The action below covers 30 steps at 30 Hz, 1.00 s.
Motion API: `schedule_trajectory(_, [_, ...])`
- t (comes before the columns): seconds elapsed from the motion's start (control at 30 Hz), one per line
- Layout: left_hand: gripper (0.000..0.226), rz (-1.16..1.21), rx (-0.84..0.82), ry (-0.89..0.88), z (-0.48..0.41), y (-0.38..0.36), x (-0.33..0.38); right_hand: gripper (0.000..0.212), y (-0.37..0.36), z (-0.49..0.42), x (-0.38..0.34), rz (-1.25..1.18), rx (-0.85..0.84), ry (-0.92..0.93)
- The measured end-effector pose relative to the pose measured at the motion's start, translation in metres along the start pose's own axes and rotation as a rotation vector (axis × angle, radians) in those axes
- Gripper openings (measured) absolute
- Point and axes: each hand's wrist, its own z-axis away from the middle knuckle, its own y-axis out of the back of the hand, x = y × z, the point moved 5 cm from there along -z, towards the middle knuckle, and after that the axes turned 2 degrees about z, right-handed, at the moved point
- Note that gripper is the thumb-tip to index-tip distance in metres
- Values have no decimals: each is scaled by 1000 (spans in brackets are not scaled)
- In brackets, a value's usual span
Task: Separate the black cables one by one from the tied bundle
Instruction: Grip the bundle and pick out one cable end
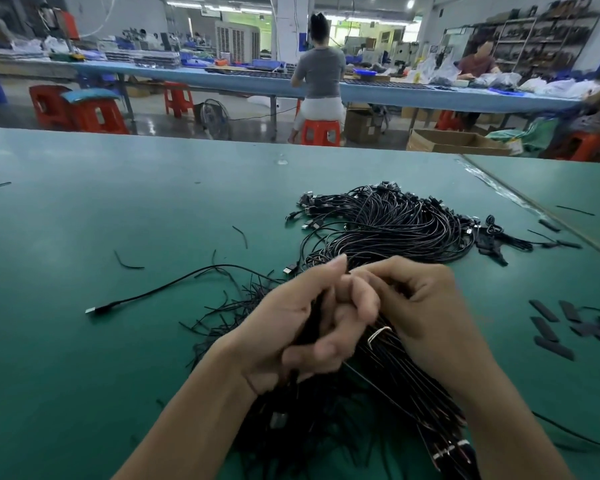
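On the green table (pixel 84 341), at the near edge, the tied bundle (pixel 406 382) of black cables is lying beneath both hands. The left hand (pixel 291 327) is gripping the bundle, fingers curled round it. The right hand (pixel 420 306) is pinching strands on top with curled fingers; blur is hiding which strand. A pale tie (pixel 378 336) is showing between the hands. A loose pile of cables (pixel 388 226) is lying beyond, a single cable (pixel 160 289) is trailing left, and flat black strips (pixel 551 344) are lying at right.
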Motion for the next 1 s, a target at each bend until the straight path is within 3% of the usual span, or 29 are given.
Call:
schedule_trajectory(0.2, [49, 172, 333, -332, 1, 25, 20, 19, -24, 9, 14, 299, -315, -111])
schedule_trajectory(0.3, [48, 100, 462, -411, 2, 44, 20, 29, -21, 15, 12, 480, -407, -116])
schedule_trajectory(0.43, [45, -113, 582, -377, 5, 55, 16, 20, -15, 16, -4, 467, -404, -44])
schedule_trajectory(0.53, [40, -559, 549, -212, 2, 41, 9, 15, -12, 13, -14, 424, -347, 37])
schedule_trajectory(0.63, [66, -722, 468, 23, 3, 30, -2, 11, -7, 9, -19, 396, -231, 94])
schedule_trajectory(0.73, [97, -575, 275, 275, 5, 24, -14, 9, 0, 6, -20, 273, -74, 98])
schedule_trajectory(0.8, [97, -453, 156, 312, 7, 20, -14, 9, -1, 4, -18, 143, -23, 69])
schedule_trajectory(0.9, [73, -252, 51, 156, 10, 16, -1, 15, -2, 2, -8, 31, 44, 5])
schedule_trajectory(1.0, [57, -14, 130, -17, 10, 18, 10, 18, -6, 3, 4, 147, -31, -93])
